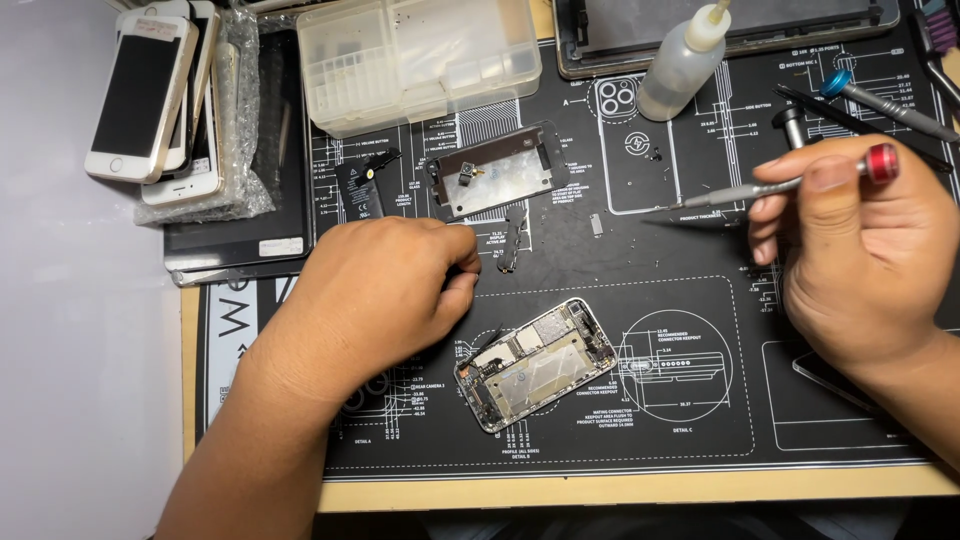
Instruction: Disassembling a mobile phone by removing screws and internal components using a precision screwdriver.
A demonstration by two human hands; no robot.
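Note:
An opened phone body [536, 363] with bare circuitry lies tilted on the black repair mat [700, 330]. My left hand [375, 290] rests on the mat just left of it, fingers curled; I cannot see anything in them. My right hand [860, 250] is up at the right, gripping a slim screwdriver [790, 185] with a red cap, its tip pointing left over the mat. A detached screen panel [495, 172] lies face down above my left hand, with a small metal part [510, 245] below it.
A stack of white phones [160, 95] sits on bubble wrap at top left. A clear plastic parts box [420, 60], a squeeze bottle [682, 62], a small black battery [358, 188] and more screwdrivers [880, 100] line the far side.

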